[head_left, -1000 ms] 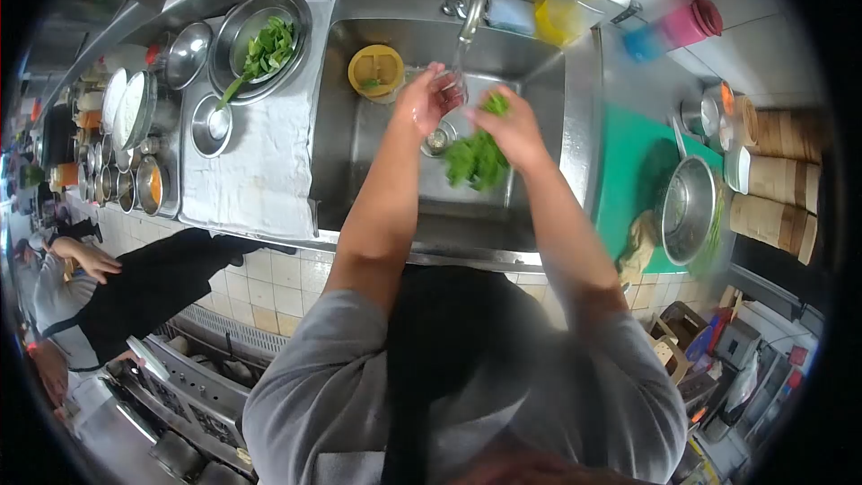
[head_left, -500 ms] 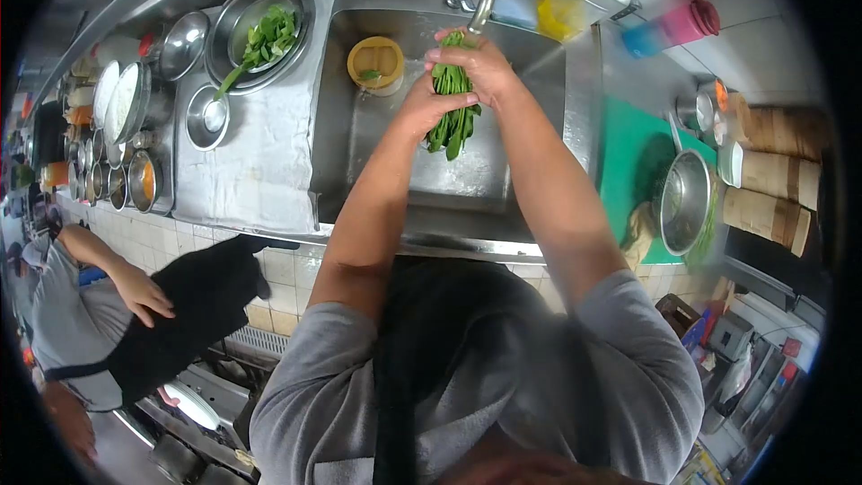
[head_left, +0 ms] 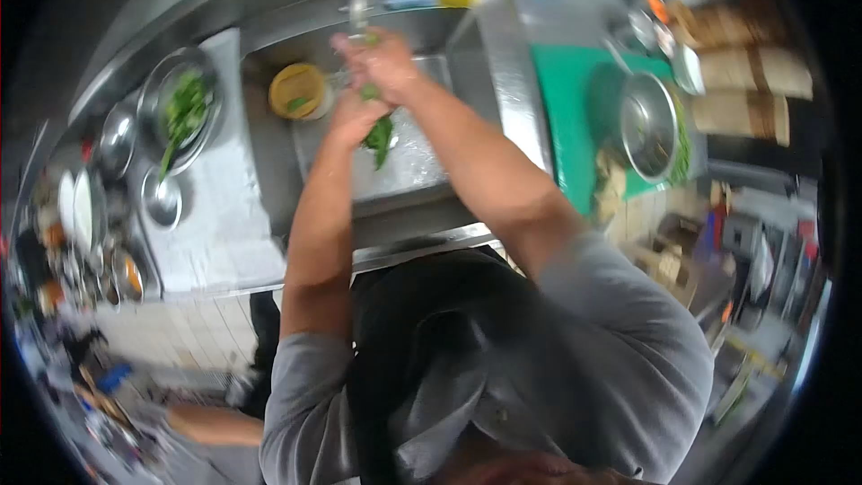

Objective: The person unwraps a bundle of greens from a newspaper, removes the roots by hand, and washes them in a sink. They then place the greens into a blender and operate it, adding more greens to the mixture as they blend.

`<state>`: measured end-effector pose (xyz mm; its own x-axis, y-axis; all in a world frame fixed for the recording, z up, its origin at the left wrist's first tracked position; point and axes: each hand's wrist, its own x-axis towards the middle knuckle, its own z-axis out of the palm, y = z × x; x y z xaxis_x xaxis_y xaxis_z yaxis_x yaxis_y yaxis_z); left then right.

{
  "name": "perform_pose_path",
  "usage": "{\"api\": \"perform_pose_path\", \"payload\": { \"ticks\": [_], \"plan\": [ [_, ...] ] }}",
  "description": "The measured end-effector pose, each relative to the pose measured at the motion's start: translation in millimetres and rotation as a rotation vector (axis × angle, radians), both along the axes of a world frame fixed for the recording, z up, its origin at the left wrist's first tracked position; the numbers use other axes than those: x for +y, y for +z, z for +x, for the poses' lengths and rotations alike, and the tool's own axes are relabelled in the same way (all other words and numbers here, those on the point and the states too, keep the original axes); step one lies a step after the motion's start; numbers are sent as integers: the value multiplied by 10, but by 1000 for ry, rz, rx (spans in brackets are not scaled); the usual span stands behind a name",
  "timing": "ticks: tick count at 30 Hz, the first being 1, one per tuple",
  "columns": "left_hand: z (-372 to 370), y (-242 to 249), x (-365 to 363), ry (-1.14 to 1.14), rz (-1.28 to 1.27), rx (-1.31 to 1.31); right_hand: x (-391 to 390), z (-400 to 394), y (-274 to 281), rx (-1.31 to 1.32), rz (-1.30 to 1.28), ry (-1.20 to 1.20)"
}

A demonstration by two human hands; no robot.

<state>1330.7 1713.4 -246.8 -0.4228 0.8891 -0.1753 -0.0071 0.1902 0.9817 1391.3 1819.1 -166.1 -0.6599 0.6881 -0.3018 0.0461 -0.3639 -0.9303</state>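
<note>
Both hands are together over the metal sink (head_left: pixel 269 148), near the tap (head_left: pixel 359 4). My left hand (head_left: pixel 356 112) is closed round a bunch of green leaves (head_left: pixel 381 139), whose leafy ends hang down below it. Just above, my right hand (head_left: pixel 382 63) is closed round the upper part of the same bunch, with bits of green between the fingers. Motion blur hides some of the fingers. A round yellow container (head_left: pixel 297 90) with a bit of leaf in it stands in the sink, left of the hands.
On the left, a bowl of cut greens (head_left: pixel 186 108) and a small metal bowl (head_left: pixel 162 200) rest on a white cloth (head_left: pixel 215 242). A metal pot (head_left: pixel 648 126) stands on a green board (head_left: pixel 566 90) at right. Another person's arm (head_left: pixel 215 427) shows lower left.
The view has shifted and turned, so the sink now appears farther left. My hands cover more of the greens and less hangs out below. The other person has moved lower in view.
</note>
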Motion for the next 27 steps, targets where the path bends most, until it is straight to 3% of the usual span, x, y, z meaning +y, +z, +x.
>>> {"api": "perform_pose_path", "payload": {
  "ticks": [2,4,7,8,11,14,17,18,21,22,23,24,27],
  "plan": [
    [51,48,109,35,-194,466,-25,54,244,-123,64,25],
    [114,278,88,-13,-270,453,32,24,57,-142,153,32],
    [123,238,125,-198,-441,642,99,46,-227,-257,233,144],
    [132,231,135,-223,-473,586,115,102,-289,-251,94,143],
    [207,274,130,-344,-528,699,162,245,-380,-371,334,160],
    [-2,-231,49,-407,-539,1039,176,531,-248,-474,599,322],
    [-362,-149,16,-128,-490,788,277,937,-1,-496,697,224],
    [-347,72,61,7,-534,527,351,1157,138,-516,691,155],
    [-354,116,102,176,-199,-20,622,1917,731,-690,680,-34],
    [-337,114,153,225,-183,-62,814,2243,736,-810,656,-66],
    [-293,113,202,275,-167,-103,879,2493,888,-1110,865,-242],
    [-236,237,233,272,-188,-146,1043,2849,808,-1133,917,-337],
    [-183,330,292,312,-190,-293,1202,3488,835,-1557,886,-245]
  ]
}}
